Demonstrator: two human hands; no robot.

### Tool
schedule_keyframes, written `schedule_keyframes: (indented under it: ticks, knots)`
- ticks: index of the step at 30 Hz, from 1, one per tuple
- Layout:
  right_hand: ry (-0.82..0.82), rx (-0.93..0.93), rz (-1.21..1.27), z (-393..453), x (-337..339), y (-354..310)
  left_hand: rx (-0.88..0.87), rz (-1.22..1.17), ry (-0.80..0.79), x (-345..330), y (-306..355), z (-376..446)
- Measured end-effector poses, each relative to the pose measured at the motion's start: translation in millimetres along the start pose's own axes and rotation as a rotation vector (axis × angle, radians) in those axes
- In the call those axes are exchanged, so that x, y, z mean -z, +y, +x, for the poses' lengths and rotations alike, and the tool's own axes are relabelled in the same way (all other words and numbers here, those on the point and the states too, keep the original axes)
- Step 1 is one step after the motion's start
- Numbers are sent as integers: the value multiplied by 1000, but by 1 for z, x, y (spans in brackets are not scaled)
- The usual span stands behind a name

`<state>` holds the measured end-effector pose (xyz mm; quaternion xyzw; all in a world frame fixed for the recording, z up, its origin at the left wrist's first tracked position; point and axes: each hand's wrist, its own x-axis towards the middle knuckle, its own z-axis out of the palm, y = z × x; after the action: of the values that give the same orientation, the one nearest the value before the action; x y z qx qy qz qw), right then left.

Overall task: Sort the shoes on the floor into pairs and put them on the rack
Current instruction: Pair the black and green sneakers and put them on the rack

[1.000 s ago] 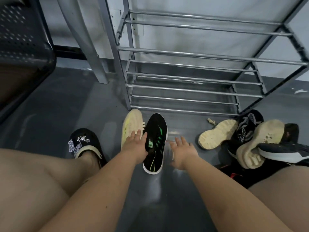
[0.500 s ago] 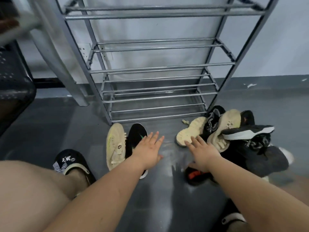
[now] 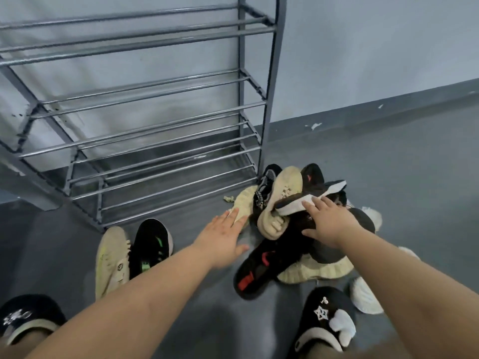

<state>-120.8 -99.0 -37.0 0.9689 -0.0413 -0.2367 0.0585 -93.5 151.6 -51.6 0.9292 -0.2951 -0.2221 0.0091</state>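
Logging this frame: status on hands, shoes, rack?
Left hand open, reaching toward the pile. Right hand open, fingers on the black white-soled sneaker atop tangled pile. Grey metal rack holds no shoes.

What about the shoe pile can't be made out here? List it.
- Head view: the pile overlaps itself, so the shoe count is unclear.
- Right hand covers the dark shoes beneath it.
- Left hand's fingers are blurred; contact with the cream sole is uncertain.
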Motion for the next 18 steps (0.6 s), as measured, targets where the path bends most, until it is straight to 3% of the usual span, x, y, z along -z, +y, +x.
schedule_keyframes:
  ticks: [10,18]
  knots:
    - [98,0,196,49,-17,29,4,-157,-24,1,40,75]
    - [104,33,234,80,-24,33,18,-441,12,-9,64,124]
